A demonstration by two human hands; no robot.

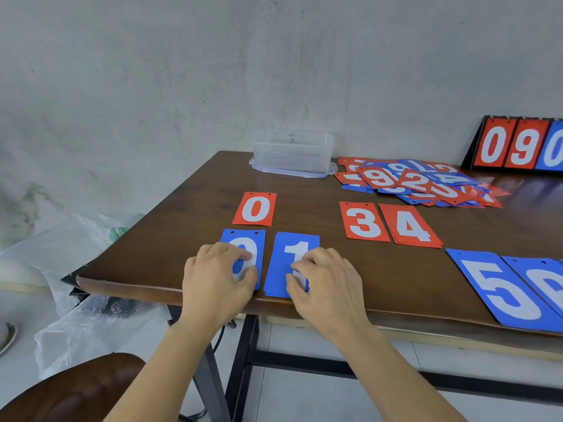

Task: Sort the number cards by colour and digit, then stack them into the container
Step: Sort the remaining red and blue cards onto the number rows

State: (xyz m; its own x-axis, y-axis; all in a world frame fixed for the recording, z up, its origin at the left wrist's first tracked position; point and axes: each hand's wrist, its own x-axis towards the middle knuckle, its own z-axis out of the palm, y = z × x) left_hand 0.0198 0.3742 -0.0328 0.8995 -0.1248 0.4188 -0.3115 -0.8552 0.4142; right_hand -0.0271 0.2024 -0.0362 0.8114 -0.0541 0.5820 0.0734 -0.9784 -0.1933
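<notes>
My left hand (217, 274) holds the blue 0 card (243, 239) with bent fingers and thumb, near the table's front edge. Right beside it, my right hand (324, 280) holds the blue 1 card (285, 263) the same way, its thumb at the card's lower right corner. A red 0 card (255, 208) lies just behind them. Red 3 (364, 221) and red 4 (409, 225) piles lie to the right. Blue 5 (499, 289) and blue 6 (545, 281) cards lie at the front right. A mixed heap of red and blue cards (417, 182) sits further back. The clear container (294, 155) stands empty at the back.
A flip scoreboard (518, 144) stands at the back right against the wall. The wooden table (170, 239) ends at its left edge, with plastic sheeting (70, 248) on the floor beyond. A brown stool seat (76, 391) is at the lower left.
</notes>
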